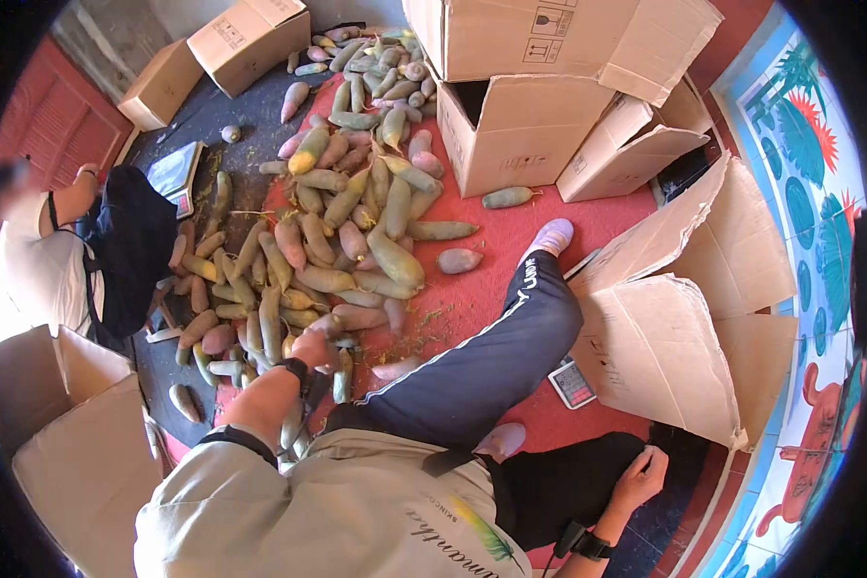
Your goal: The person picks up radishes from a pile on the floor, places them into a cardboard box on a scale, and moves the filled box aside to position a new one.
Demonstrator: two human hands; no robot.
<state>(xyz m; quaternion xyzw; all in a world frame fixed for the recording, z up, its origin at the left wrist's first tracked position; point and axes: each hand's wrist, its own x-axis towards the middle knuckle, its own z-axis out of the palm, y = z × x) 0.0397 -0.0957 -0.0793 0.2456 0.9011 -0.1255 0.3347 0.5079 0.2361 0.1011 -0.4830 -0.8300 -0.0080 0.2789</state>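
Nearest the camera, a pale shirt (356,511) is seen, with dark trousers (462,356) stretched across the red mat (597,231). The left hand (316,349) is held out at the near edge of the heap of radishes (342,207); its fingers are bent and blurred, and whether a radish is gripped cannot be told. The right hand (639,479) is rested by the knee, its fingers curled, with nothing seen in them; how tightly they are closed cannot be told.

The radishes are spread thickly over the mat and the dark sheet (188,120), and a few are left apart, among them one near the stacked boxes (539,135) and one well out by the lower left box (77,453). Judged from this, much of the handling is still to be done. How much has been boxed cannot be judged: in the large open box (665,356) at the right, the flaps are raised and the contents are hidden. A scale (573,383) is set just beside it, partly covered. Another scale (173,173) is placed near a seated co-worker (63,250), and two more boxes (250,43) are stood by the far wall.
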